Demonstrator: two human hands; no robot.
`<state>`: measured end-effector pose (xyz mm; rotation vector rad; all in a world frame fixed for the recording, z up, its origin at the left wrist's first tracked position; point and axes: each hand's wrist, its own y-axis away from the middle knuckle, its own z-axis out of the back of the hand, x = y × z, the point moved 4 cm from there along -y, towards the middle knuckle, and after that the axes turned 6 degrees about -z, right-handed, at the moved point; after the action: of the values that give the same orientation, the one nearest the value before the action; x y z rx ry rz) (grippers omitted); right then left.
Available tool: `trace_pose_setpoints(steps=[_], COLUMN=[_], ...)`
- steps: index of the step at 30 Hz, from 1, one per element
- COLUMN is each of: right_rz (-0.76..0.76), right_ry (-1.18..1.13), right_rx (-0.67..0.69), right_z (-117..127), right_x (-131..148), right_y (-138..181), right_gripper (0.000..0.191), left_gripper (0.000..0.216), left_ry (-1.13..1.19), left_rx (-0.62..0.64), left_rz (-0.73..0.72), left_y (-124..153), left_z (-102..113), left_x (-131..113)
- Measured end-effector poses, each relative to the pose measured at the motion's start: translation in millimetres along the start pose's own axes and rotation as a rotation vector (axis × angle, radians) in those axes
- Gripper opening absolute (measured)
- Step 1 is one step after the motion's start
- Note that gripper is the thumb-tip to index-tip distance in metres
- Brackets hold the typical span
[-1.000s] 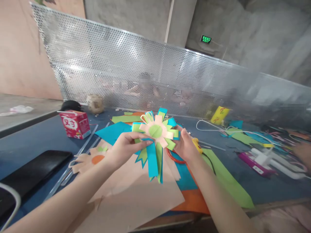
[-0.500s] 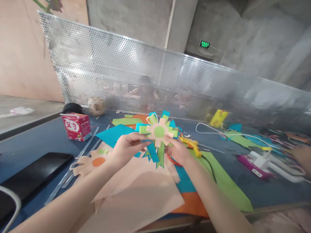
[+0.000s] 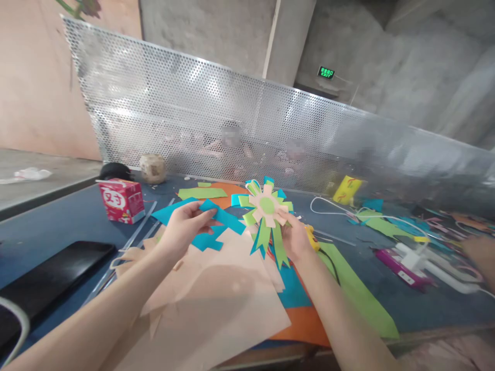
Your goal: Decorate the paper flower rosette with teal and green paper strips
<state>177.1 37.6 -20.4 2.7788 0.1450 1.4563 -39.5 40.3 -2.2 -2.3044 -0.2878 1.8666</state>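
Observation:
My right hand point(image 3: 297, 238) pinches the lower right of a layered felt rosette point(image 3: 267, 206). It has a green centre, pale pink, green and blue petals, and notched green and blue tails. My left hand point(image 3: 185, 222) is closed on a blue felt strip point(image 3: 228, 216) with its free end pointing toward the rosette, apart from it. Below lie a blue felt sheet point(image 3: 170, 210) and a large pale pink felt sheet point(image 3: 228, 309). A yellow glue gun point(image 3: 312, 239) lies partly hidden behind my right hand. Another pale pink felt flower point(image 3: 127, 264) is mostly covered by my left forearm.
At left are a red drink box point(image 3: 121, 202), a black phone point(image 3: 58, 278) and clear glue sticks point(image 3: 135, 232). Green felt point(image 3: 356, 293) and a purple-and-white power strip point(image 3: 404, 268) lie at right. A perforated metal panel point(image 3: 193, 103) stands behind. Another person's hand point(image 3: 479, 252) shows at far right.
My left hand has moved left, away from the rosette, with the blue strip now stretched out from its fingers. My right hand has shifted slightly right with the rosette.

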Motion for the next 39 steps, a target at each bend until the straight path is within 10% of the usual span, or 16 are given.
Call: trace_pose_setpoints(steps=[18, 39], right_rz=[0.018, 0.060], right_ry=[0.029, -0.003], right_rx=[0.033, -0.015], right_z=[-14.5, -13.9], right_x=[-13.8, -12.3], right_y=[2.7, 0.7], right_gripper=[0.037, 0.035], left_gripper=[0.018, 0.018], left_ry=[0.314, 0.415], left_rx=[-0.021, 0.259], left_rz=[0.135, 0.242], left_y=[18.6, 32.1], left_z=[-21.7, -36.6], left_x=[13.4, 21.9])
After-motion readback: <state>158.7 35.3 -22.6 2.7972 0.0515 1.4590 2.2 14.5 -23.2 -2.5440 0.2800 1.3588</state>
